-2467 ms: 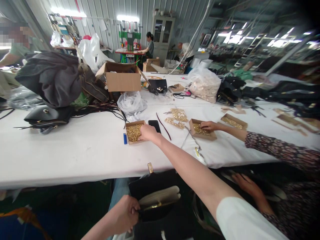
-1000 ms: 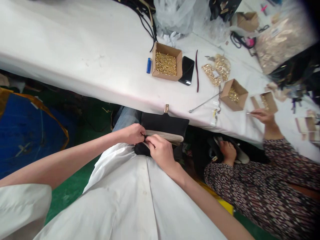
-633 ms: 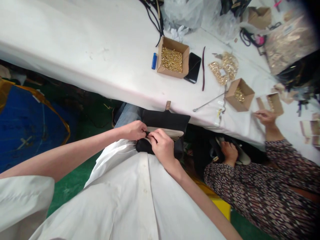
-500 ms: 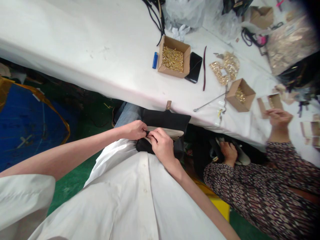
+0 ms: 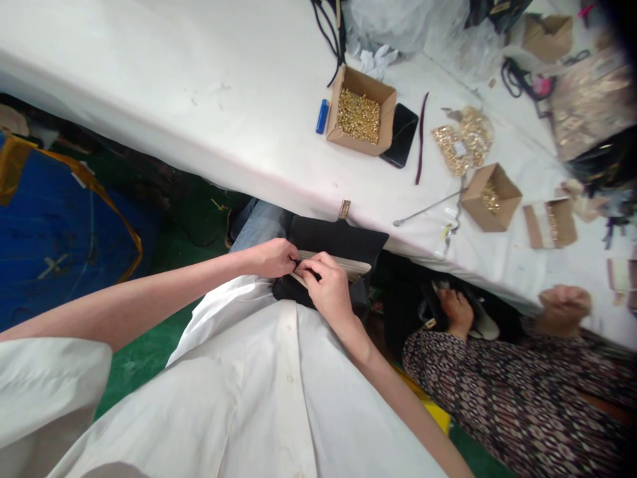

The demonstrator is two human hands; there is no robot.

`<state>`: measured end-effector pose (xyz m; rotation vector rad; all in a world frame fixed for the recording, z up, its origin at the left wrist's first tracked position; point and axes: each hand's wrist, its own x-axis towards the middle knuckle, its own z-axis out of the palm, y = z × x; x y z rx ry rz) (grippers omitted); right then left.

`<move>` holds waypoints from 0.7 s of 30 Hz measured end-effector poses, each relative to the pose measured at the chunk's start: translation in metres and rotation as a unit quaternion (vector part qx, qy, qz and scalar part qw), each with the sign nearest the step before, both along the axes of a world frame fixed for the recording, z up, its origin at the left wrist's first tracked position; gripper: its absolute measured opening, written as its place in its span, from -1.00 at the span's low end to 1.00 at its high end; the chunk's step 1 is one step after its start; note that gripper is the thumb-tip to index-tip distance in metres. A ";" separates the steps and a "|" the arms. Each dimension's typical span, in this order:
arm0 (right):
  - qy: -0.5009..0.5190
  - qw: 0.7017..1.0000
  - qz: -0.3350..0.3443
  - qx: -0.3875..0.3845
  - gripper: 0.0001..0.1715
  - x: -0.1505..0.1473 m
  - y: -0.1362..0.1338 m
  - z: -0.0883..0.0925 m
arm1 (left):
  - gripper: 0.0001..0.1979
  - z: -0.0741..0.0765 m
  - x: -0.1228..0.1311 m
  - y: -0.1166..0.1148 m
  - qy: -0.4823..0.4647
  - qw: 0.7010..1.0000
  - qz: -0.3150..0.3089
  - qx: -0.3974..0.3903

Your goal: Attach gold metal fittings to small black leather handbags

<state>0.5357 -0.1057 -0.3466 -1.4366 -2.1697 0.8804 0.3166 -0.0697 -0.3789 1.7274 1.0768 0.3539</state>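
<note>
A black handbag [image 5: 338,240] rests on my lap with its flap laid back towards the table, showing a pale inner edge. On the flap's end is a gold-coloured clasp plate [image 5: 344,209]. My left hand [image 5: 276,257] is closed at the left end of the bag's opening, its fingertips pinching the dark edge. Close beside it, my right hand [image 5: 326,285] is also closed, thumb and fingers pinched on the bag's near edge. Any small piece between the fingertips is hidden.
Across the white table [image 5: 149,86] stand a carton of gold-coloured fittings [image 5: 358,116], a blue lighter [image 5: 322,116], a black phone [image 5: 402,136], a metal rod [image 5: 428,207] and a smaller carton [image 5: 490,199]. A co-worker's hands [image 5: 565,309] are at right. Blue wrapped bundle [image 5: 70,232] at left.
The view has shifted slightly, so the table items sit further right. My hands stay at the bag's opening with little movement. The co-worker's upper hand has drawn back from the small open box.
</note>
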 end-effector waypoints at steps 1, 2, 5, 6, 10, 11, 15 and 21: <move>0.001 1.000 0.001 -0.001 -0.83 0.000 0.000 0.001 | -0.78 0.000 0.000 0.000 0.000 1.000 0.001 0.002; 0.001 1.000 0.001 -0.003 -0.85 -0.001 0.000 0.001 | -0.77 0.000 0.000 -0.001 0.000 1.000 0.002 0.003; 0.003 1.000 -0.010 -0.004 -0.85 -0.003 0.000 0.001 | -0.78 0.000 0.000 -0.001 0.000 1.000 0.006 0.010; 0.004 1.000 -0.015 -0.003 -0.85 -0.004 0.000 0.001 | -0.78 0.000 0.001 -0.001 0.001 1.000 0.007 0.013; 0.000 1.000 -0.027 -0.001 -0.87 -0.005 -0.001 0.000 | -0.79 -0.002 0.002 -0.001 0.003 1.000 0.006 0.019; -0.003 0.999 -0.032 -0.001 -0.89 -0.005 -0.001 0.000 | -0.79 -0.001 0.002 -0.001 0.003 1.000 0.006 0.019; -0.002 0.998 -0.061 -0.005 -0.76 -0.006 0.001 0.001 | -0.79 0.002 0.001 0.000 0.010 1.000 0.000 0.020; -0.007 0.998 -0.041 -0.048 -0.78 -0.005 0.004 0.003 | -0.77 0.007 -0.003 0.000 -0.004 0.999 -0.031 0.020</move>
